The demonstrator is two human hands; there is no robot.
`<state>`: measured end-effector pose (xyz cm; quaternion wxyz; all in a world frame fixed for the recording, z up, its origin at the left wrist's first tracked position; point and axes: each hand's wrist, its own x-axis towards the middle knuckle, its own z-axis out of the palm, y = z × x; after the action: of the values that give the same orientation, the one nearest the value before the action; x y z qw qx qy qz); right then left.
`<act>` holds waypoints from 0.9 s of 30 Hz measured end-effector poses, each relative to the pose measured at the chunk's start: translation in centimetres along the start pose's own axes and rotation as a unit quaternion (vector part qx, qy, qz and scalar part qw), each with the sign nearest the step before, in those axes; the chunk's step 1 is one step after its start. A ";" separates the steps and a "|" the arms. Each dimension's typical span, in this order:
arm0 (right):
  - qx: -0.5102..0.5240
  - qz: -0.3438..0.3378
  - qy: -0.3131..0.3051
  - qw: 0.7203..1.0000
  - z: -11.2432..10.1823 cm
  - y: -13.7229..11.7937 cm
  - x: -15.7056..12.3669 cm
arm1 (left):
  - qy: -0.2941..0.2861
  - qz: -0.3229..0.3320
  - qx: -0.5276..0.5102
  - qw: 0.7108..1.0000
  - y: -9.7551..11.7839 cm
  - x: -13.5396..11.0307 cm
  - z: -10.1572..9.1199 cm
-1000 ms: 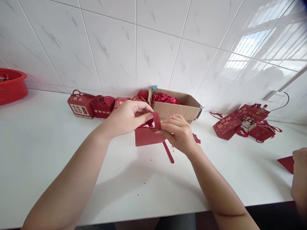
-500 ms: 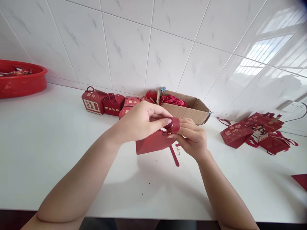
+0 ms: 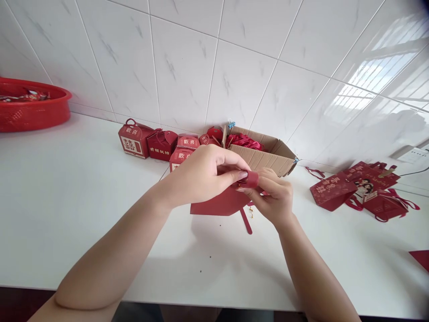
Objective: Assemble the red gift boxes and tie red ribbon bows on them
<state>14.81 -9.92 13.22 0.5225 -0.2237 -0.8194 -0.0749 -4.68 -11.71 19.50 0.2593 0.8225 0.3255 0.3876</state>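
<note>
My left hand (image 3: pixel 201 176) and my right hand (image 3: pixel 273 197) meet above the white table (image 3: pixel 67 188), both closed on a small red paper bag (image 3: pixel 217 205). The left thumb and fingers pinch a red strip handle (image 3: pixel 250 179) bent over at the bag's top edge. My right fingers press the same spot from the other side. A loose red strip (image 3: pixel 246 221) lies on the table just under the hands, beside tiny gold bits (image 3: pixel 251 214).
An open cardboard box (image 3: pixel 268 154) of red ribbons stands at the wall behind the hands. Several folded red gift boxes (image 3: pixel 147 143) line up to its left. Red bags (image 3: pixel 362 190) lie at right. A red basket (image 3: pixel 30 109) sits far left. A red sheet (image 3: pixel 420 259) pokes in at the right edge.
The view has shifted left and down. The strip handle has been bent lower over the bag's edge, and both hands have closed tighter on it. Another person's hand at the right edge is gone.
</note>
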 end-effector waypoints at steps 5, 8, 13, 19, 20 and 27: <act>-0.056 0.003 0.020 0.998 0.1 0.1 -0.2 | -0.015 0.016 0.046 0.999 -0.2 0.0 0.0; -0.107 -0.024 0.040 0.993 0.0 0.2 -0.2 | -0.038 0.044 0.053 0.997 -0.5 0.0 0.0; -0.166 -0.095 0.080 0.978 -0.3 0.4 0.0 | -0.051 0.066 0.005 0.997 -0.5 0.0 0.1; -0.196 -0.139 0.111 0.964 -0.6 -0.1 0.3 | -0.019 0.095 -0.011 0.995 -0.8 0.1 0.3; -0.200 -0.147 0.113 0.962 -0.7 -0.2 0.4 | -0.017 0.106 -0.006 0.994 -0.9 0.1 0.3; -0.215 -0.177 0.131 0.951 -1.0 -0.2 0.2 | -0.015 0.185 0.048 0.982 -1.1 0.0 0.1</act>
<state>15.48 -10.41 13.85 0.5430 -0.1699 -0.7346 -0.3695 -4.96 -11.02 18.65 0.1480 0.8856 0.1826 0.4005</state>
